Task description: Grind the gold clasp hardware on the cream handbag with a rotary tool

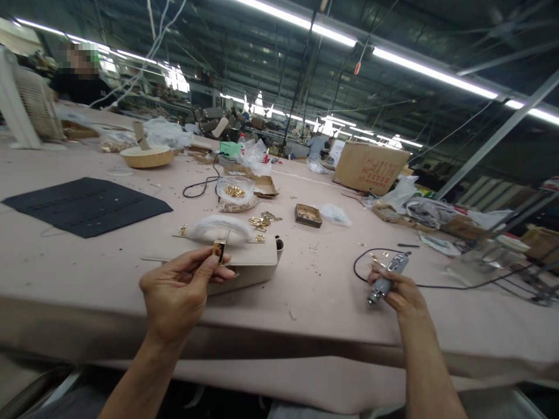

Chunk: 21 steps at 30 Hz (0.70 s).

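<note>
My left hand (179,291) pinches a small gold metal clasp (219,250) between thumb and fingers, held just above a beige handbag (248,262) lying on the pink table. The bag's handle (222,226) is wrapped in white film. My right hand (399,291) grips a grey corded electric screwdriver (388,278), tip pointing down to the left, resting on the table to the right of the bag. Its black cable (362,262) loops behind it.
Loose gold fittings (262,221), a plastic bag of hardware (233,195) and a small box of parts (308,215) lie behind the bag. A black mat (87,206) lies at left, a cardboard box (370,167) at far right. Another person (82,73) sits at far left.
</note>
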Tool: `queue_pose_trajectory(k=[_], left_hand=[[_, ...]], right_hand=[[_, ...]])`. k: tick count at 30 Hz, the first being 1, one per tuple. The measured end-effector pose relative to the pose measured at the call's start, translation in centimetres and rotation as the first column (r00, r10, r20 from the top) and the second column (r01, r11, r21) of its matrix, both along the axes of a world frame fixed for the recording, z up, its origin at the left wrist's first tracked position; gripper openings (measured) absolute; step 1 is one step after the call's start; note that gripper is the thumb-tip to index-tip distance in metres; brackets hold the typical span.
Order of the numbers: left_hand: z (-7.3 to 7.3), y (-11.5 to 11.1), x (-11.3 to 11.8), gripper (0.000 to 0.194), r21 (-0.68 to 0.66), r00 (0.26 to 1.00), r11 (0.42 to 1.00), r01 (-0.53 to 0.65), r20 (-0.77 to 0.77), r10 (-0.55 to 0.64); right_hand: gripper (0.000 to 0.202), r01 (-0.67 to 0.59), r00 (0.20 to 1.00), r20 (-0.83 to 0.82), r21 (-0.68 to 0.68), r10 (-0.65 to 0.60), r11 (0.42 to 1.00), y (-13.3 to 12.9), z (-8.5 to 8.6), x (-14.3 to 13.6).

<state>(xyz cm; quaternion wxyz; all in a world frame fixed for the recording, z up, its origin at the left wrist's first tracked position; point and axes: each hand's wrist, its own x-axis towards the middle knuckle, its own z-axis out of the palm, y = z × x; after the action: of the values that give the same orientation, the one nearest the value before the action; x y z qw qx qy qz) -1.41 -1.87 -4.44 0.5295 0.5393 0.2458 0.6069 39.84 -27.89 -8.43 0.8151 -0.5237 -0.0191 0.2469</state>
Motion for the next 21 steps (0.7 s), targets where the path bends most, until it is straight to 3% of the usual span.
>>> queue_pose_trajectory(k=[2,4,11,16,21], left_hand=[[0.0,0.0,0.0,0.026,-0.006,1.000,1.000,0.002,0.007,-0.002],[0.0,0.1,0.0,0.027,-0.011,1.000,1.000,0.003,0.007,-0.003],[0.2,0.1,0.0,0.028,-0.009,1.000,1.000,0.015,-0.016,-0.015],[0.3,0.1,0.0,0.029,-0.025,0.999,1.000,-0.012,-0.047,0.011],[0.4,0.0,0.4,0.027,-0.010,0.998,0.999,-0.045,-0.038,0.045]], right_hand=[[0.054,-0.081,0.990,-0.098,0.166,0.098,0.983,1.2,0.8,-0.7],[0.053,-0.092,0.982,-0.140,0.251,0.130,0.964,2.9,1.6,-1.1],[0.023,-0.031,0.998,-0.037,0.433,0.052,0.901,10.5,3.9,0.1],[0.022,-0.038,0.996,-0.059,0.372,0.065,0.927,14.4,2.2,1.7],[0.023,0.081,0.995,-0.081,0.372,-0.055,0.925,14.9,-0.6,3.5]])
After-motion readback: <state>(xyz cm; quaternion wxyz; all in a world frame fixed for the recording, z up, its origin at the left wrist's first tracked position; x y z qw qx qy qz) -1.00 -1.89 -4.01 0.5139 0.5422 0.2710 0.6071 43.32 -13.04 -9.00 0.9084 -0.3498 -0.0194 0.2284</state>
